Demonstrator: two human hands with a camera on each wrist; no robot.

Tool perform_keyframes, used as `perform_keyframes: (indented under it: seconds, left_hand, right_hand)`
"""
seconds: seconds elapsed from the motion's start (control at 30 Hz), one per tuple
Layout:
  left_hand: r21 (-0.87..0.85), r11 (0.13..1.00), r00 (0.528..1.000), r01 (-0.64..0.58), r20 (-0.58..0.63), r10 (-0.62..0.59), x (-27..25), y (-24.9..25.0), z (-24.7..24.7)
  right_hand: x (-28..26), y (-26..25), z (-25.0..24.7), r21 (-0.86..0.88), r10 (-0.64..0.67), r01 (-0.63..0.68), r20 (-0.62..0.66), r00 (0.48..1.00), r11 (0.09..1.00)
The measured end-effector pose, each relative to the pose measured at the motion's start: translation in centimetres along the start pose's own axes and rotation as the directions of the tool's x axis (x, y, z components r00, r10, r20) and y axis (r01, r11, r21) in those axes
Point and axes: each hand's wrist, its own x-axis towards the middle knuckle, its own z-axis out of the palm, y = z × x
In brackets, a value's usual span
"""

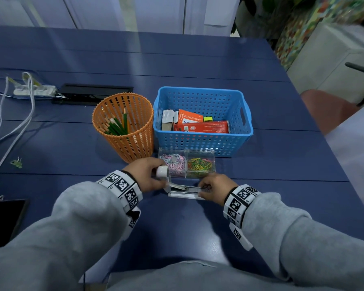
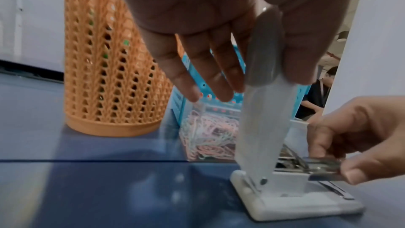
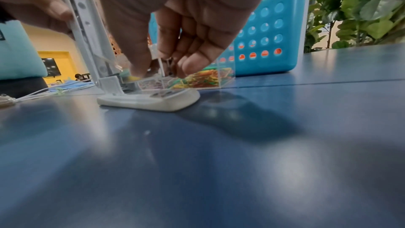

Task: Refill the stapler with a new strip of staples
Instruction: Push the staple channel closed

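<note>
Two hands are engaged at the counter's near edge: the stapler's raised lid is pinched by the left hand, the staple strip by the right hand. Bare counter surrounds the stapler's near side.

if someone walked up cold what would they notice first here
First, the white stapler at the near middle of the blue table, its top arm swung up and held by the left hand while the right hand pinches a staple strip over the open metal channel. Just behind stand an orange mesh pencil cup, a blue perforated basket with orange boxes, and a clear box of coloured paper clips.
</note>
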Motion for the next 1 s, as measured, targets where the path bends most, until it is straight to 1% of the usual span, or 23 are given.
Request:
perform_keyframes:
  seconds: [0.1,0.27,0.57,0.67,0.8,0.87,0.93,1.0]
  left_hand:
    - [-0.075,0.997,0.998,0.009,0.07,-0.004,0.7,0.7,1.2]
    - [0.055,0.998,0.983,-0.014,0.182,0.003,1.8,2.2,3.1]
    - [0.267,0.961,0.967,-0.067,0.255,-0.003,3.3,2.9,6.1]
    - [0.264,0.964,0.967,-0.043,0.252,-0.026,3.5,2.7,6.3]
    - [0.209,0.977,0.969,-0.035,0.248,-0.018,3.4,2.6,6.3]
    - [0.159,0.987,0.969,-0.024,0.247,-0.016,3.3,2.5,6.2]
    - [0.123,0.992,0.97,-0.025,0.243,-0.006,3.2,2.4,6.1]
    - [0.126,0.991,0.971,-0.041,0.238,0.01,3.2,2.5,5.9]
  right_hand:
    - [-0.1,0.2,0.1,0.013,0.023,-0.023,-0.001,1.0,1.0]
    - [-0.3,0.7,0.7,0.012,0.039,-0.039,0.036,0.999,0.999]
    - [-0.9,1.5,1.2,0.189,0.106,-0.108,0.021,0.994,0.976]
    - [-0.9,1.7,1.5,0.274,0.123,-0.115,-0.011,0.992,0.955]
    - [-1.0,1.6,1.2,0.459,0.134,-0.148,0.063,0.989,0.876]
    - [-1.1,1.5,0.8,0.563,0.113,-0.15,0.1,0.988,0.813]
    - [-1.1,1.3,0.4,0.67,0.115,-0.161,0.112,0.987,0.724]
    - [-1.1,1.1,0.2,0.714,0.145,-0.173,0.101,0.984,0.678]
